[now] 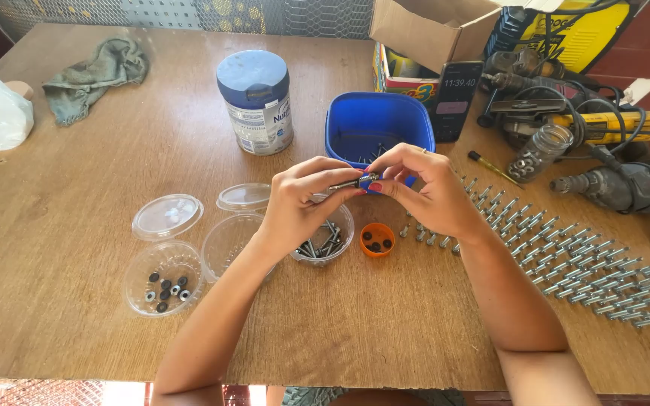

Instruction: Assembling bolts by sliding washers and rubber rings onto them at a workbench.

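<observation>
Bolt (349,183) at frame centre, long axis approx. horizontal (slight tilt), pinched between left hand (302,203) & right hand (423,188) fingertips.

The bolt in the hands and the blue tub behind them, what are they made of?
The bolt, pinched between the left hand and right hand, looks like metal: grey, with a dull shine. The blue tub looks like plastic: one even bright colour, smooth walls, rounded corners. Neither can be told for sure by look alone.
</observation>
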